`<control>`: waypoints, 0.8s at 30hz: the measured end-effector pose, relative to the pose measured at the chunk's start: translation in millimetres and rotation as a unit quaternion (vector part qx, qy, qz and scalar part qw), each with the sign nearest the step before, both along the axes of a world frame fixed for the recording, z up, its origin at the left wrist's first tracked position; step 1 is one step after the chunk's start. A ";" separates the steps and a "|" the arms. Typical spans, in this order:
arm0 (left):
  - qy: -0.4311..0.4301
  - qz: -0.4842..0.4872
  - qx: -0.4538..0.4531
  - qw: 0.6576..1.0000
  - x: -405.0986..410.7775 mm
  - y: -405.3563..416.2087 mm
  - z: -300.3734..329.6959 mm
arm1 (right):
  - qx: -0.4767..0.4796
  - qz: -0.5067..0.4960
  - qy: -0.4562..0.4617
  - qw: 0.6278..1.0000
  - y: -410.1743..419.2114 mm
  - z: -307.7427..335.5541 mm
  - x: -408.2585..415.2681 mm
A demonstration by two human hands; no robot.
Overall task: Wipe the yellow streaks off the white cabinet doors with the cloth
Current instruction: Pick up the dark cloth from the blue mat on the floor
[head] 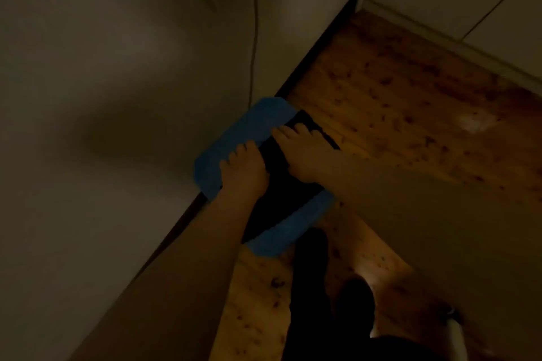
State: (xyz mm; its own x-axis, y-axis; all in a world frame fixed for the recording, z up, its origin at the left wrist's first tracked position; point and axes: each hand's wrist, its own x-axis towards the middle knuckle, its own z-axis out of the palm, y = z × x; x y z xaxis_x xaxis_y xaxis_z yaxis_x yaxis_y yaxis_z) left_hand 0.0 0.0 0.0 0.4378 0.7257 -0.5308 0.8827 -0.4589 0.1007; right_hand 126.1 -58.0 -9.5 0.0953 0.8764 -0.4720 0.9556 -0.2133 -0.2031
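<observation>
The view is very dim. A blue cloth (258, 123) is stretched between both hands just above the floor, against the bottom edge of the white cabinet door (117, 97). My left hand (243, 170) grips its near-left part and my right hand (305, 152) presses on its right part. A black area (281, 184) lies on the cloth between the hands; I cannot tell what it is. A thin gap (252, 53) separates this door from the adjoining one. No yellow streaks can be made out in this light.
A knotty wooden floor (410, 97) runs to the right of the cabinet. White panels with a skirting (469, 3) close the upper right. My dark-trousered leg (311, 287) and foot (355, 299) stand below the cloth. A small white object (454, 331) sits at bottom right.
</observation>
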 end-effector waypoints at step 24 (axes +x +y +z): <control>-0.456 0.039 -0.422 0.783 165.9 90.0 573.1 | 0.400 -0.316 0.201 0.837 17.9 578.7 177.1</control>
